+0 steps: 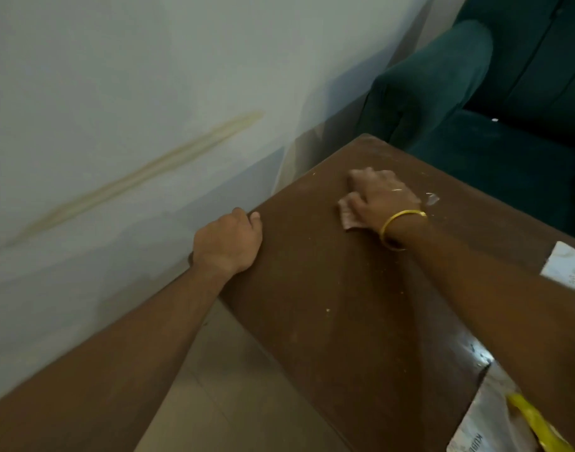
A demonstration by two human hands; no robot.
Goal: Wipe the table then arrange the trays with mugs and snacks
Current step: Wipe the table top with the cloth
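A dark brown wooden table [328,288] fills the right half of the view, speckled with pale crumbs. My right hand [382,194], with a gold bangle on its wrist, presses flat on a small pinkish cloth [346,218] near the table's far corner. My left hand [229,239] is curled over the table's left edge, thumb on top. A white smear or scrap [431,199] lies just right of my right hand. No mugs are in view.
A pale wall [116,125] with a yellowish streak stands close along the table's left side. A dark green sofa [475,93] sits beyond the far corner. A white tray edge [570,269] and a printed packet with a yellow item [495,415] lie at the right.
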